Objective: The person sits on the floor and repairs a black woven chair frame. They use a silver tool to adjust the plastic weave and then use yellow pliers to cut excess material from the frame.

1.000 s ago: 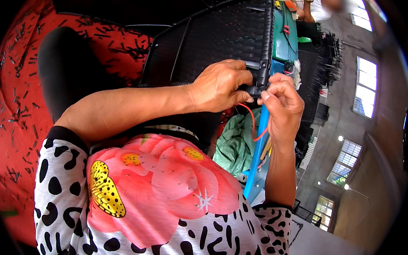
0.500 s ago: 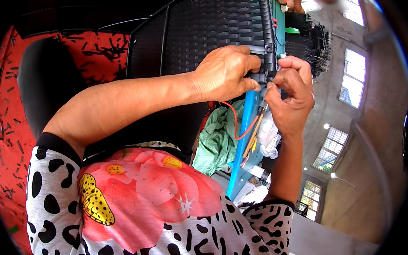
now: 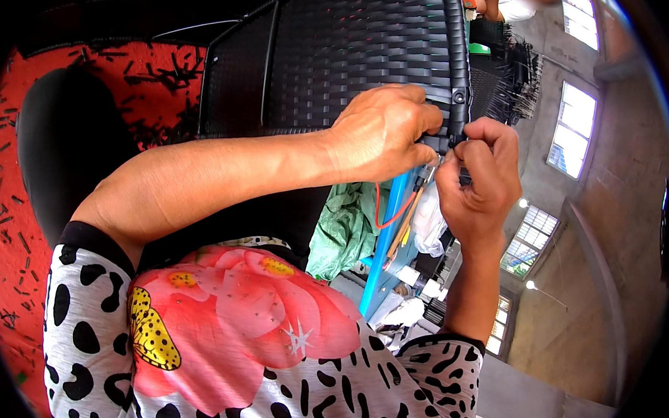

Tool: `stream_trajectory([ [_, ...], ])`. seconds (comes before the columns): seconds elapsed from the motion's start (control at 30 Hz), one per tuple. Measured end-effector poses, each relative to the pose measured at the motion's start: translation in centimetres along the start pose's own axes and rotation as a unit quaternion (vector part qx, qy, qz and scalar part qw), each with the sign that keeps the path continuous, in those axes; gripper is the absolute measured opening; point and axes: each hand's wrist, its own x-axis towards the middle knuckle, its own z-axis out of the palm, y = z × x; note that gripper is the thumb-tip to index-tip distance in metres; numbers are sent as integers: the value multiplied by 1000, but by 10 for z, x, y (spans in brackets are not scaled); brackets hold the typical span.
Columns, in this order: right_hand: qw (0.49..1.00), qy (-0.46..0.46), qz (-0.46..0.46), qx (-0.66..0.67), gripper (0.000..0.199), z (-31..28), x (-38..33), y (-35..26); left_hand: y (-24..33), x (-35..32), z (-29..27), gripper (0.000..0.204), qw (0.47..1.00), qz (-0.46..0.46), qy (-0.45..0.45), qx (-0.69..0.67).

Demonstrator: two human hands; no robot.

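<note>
A black woven wicker panel (image 3: 358,44) with a wrapped edge stands in front of me at the top middle. My left hand (image 3: 388,128) is closed at the panel's lower right corner, its fingers pinching a flat black strip of the weave. Just right of the edge, my right hand (image 3: 484,171) is closed too, thumb and forefinger pressed together at the corner. A small dark strip end seems to lie between those fingertips, partly hidden by them. Both hands are close together but apart.
Black strip scraps litter a red floor covering (image 3: 17,192) at left. Below the hands are a blue bar (image 3: 381,264), a red cord (image 3: 378,207) and a crumpled green sack (image 3: 341,232). Bundled black strips (image 3: 519,75) hang at right; another person's arm (image 3: 492,7) shows beyond.
The panel corner and both hands sit slightly lower and further right in the picture. My right fingers have curled tighter at the edge.
</note>
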Motion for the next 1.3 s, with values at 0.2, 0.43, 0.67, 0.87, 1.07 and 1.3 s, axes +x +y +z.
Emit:
stream_trajectory([
  [0.2,1000,-23,6,8,12,-7,1,0,0,0,-2,27,1000,-1,7,2],
  [0.43,999,10,37,12,15,-7,-3,0,2,0,-2,27,1000,6,23,5],
  [0.67,998,39,-56,-3,18,-2,-7,10,1,0,0,27,1000,9,25,4],
  [0.87,996,34,-85,-14,19,-2,-6,14,1,-1,0,27,1000,2,21,1],
  [1.07,992,-6,-120,-42,18,-9,-1,14,1,-1,0,28,1000,5,25,5],
  [1.3,997,-8,-74,-6,17,-10,-3,16,-7,0,6,28,990,21,37,-135],
])
